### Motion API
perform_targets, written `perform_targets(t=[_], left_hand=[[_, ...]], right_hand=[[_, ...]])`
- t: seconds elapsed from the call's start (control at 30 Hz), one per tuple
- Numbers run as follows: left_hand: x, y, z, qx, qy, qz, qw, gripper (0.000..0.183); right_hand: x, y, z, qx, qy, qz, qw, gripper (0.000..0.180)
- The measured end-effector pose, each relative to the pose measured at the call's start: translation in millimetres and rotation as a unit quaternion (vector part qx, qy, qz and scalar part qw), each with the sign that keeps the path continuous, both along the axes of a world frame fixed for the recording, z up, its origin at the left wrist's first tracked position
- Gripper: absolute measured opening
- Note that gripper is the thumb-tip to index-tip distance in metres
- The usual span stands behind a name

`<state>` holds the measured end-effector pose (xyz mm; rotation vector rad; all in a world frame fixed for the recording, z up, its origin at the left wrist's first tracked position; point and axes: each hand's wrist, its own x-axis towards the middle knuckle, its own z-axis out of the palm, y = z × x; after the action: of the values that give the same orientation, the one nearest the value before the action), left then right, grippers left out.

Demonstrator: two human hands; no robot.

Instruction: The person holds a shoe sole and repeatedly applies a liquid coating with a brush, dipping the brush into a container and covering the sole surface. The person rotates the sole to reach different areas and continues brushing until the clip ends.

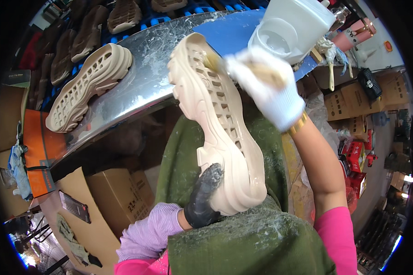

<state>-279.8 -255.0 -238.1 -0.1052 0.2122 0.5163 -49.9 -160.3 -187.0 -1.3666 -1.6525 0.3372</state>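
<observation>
A beige chunky shoe sole (210, 113), its inner side full of hollow cells, stands tilted over my lap. My left hand (204, 196), in a black glove, grips it by the lower end, thumb on the sidewall. In a white knit glove, my right hand (268, 82) is blurred by motion and holds a brush with a wooden handle (265, 74). The brush's bristles (213, 62) touch the inner side near the sole's upper end. A wet shine shows along the inner rim. Another beige sole (89, 87) lies on the metal-topped table (148, 62) to the left.
A white plastic container (296, 24) with a round opening stands on a blue sheet (227, 29). Brown soles (89, 31) rest on a blue rack behind the table. A green apron (247, 240) covers my lap. Cardboard boxes (115, 199) stand below left; a used brush (331, 75) hangs over the right edge.
</observation>
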Motion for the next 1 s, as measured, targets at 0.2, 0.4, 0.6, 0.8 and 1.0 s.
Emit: perform_targets(t=[0.2,0.4,0.6,0.8,1.0], left_hand=[[-3.5,8.1,0.2,0.004,0.013,-0.037,0.999,0.063],[-7.9,32.8,-0.8,-0.068,-0.086,-0.053,0.993,0.064],[-24.3,39.6,-6.1,-0.098,-0.088,-0.063,0.989,0.066],[-36.1,42.4,-10.3,-0.1,-0.063,-0.047,0.992,0.067],[-33.7,53.2,-7.8,-0.093,-0.061,-0.057,0.992,0.069]], right_hand=[[12.5,-48.2,67.2,-0.285,0.077,0.038,0.955,0.008],[22.2,40.0,5.0,0.162,-0.241,0.01,0.957,0.009],[14.9,37.3,7.0,0.121,-0.296,0.035,0.947,0.007],[6.8,49.6,4.4,0.131,-0.274,0.1,0.948,0.01],[13.5,46.9,37.3,0.058,-0.095,0.052,0.992,0.009]])
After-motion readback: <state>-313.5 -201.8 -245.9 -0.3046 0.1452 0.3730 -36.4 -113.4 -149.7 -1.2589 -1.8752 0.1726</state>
